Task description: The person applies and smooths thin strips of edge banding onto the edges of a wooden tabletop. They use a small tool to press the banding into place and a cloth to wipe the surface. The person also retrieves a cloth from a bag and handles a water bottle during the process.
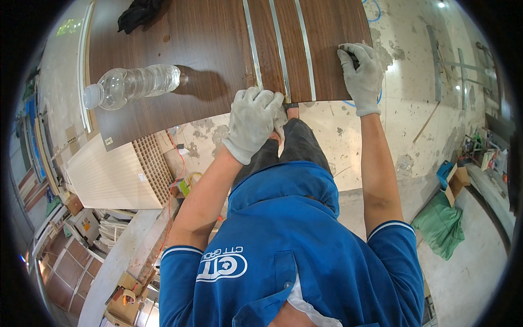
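A dark brown wood-grain board (212,43) lies before me, with three narrow silvery strips (278,38) running from its far side toward its near edge. My left hand (252,122), in a grey-white work glove, is closed at the near edge by the ends of the strips. Whatever its fingers hold is hidden; some pale material (280,117) hangs beside them. My right hand (362,73), gloved alike, has its fingers curled at the board's right edge. What lies between those fingertips is too small to tell.
A clear plastic bottle (133,85) lies or stands at the board's left, and a black cloth (139,15) rests farther back. Below left sits a stack of pale hollow-celled panels (117,177). At right, a green sack (442,224) and an open cardboard box (455,182) are on the floor.
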A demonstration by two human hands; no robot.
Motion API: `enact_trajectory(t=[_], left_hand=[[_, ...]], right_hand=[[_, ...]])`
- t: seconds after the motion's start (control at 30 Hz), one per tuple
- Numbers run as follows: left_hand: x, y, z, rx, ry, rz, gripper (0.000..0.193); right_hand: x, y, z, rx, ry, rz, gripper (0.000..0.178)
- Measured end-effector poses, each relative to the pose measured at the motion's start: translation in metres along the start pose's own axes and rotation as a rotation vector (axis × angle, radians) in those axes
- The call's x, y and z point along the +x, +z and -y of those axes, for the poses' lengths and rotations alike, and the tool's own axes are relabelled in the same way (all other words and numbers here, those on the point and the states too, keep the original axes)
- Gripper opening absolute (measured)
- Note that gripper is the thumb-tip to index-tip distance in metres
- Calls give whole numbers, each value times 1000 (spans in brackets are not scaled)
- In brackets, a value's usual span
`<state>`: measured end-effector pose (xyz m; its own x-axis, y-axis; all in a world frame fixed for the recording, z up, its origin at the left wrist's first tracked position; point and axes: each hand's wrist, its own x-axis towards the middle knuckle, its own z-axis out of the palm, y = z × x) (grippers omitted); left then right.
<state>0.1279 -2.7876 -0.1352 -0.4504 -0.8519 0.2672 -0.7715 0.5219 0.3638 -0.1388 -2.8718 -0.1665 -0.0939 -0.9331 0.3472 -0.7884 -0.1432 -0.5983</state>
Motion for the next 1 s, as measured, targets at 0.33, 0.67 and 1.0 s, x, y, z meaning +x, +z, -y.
enact_trajectory(t=[0.33, 0.67, 1.0], left_hand=[[4, 6, 4, 47, -69, -15, 29], [-6, 4, -4, 11, 0, 11, 28], [-10, 1, -9, 2, -26, 18, 29]], right_hand=[[1, 0, -1, 4, -31, -12, 11], [1, 1, -4, -12, -61, -14, 12], [1, 0, -4, -18, -50, -3, 13]])
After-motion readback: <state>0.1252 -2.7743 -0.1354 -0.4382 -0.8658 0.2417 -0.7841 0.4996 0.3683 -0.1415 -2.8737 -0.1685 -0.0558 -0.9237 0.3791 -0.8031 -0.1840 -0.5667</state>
